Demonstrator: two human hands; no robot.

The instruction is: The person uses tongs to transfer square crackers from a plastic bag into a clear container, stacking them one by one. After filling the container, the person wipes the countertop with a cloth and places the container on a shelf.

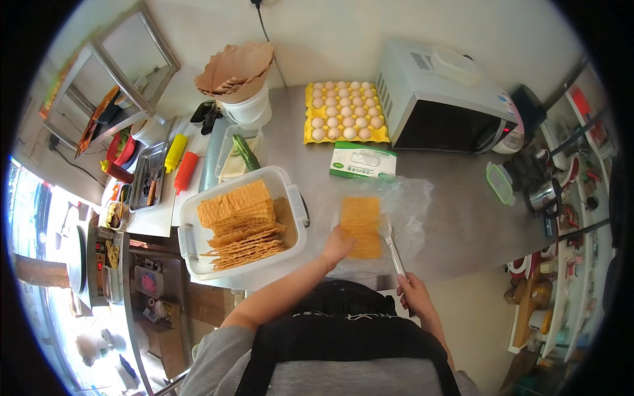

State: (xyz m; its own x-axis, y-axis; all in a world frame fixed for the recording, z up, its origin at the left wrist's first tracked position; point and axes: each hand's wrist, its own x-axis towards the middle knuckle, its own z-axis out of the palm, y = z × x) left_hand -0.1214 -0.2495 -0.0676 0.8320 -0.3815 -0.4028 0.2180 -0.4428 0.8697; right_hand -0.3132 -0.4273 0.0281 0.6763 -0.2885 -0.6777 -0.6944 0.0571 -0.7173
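Note:
Crispy fried dough sheets [360,222], golden and rectangular, lie on a clear plastic bag [413,208] on the steel worktop. My left hand [339,246] touches their left edge near the lower corner; whether its fingers grip them is hard to see. In my right hand [415,295] is the handle end of a pair of metal tongs [394,250], whose tip meets the right edge of the sheets. Left of my left hand, a translucent plastic bin [294,218] holds many more such sheets [242,222], some flat and some on edge.
Behind the bag stand a green and white glove box [363,161], a yellow tray of eggs [345,111] and a microwave oven [446,99]. A cucumber [246,152] lies across a plastic container beyond the bin. Yellow [176,153] and red [186,173] squeeze bottles lie at left.

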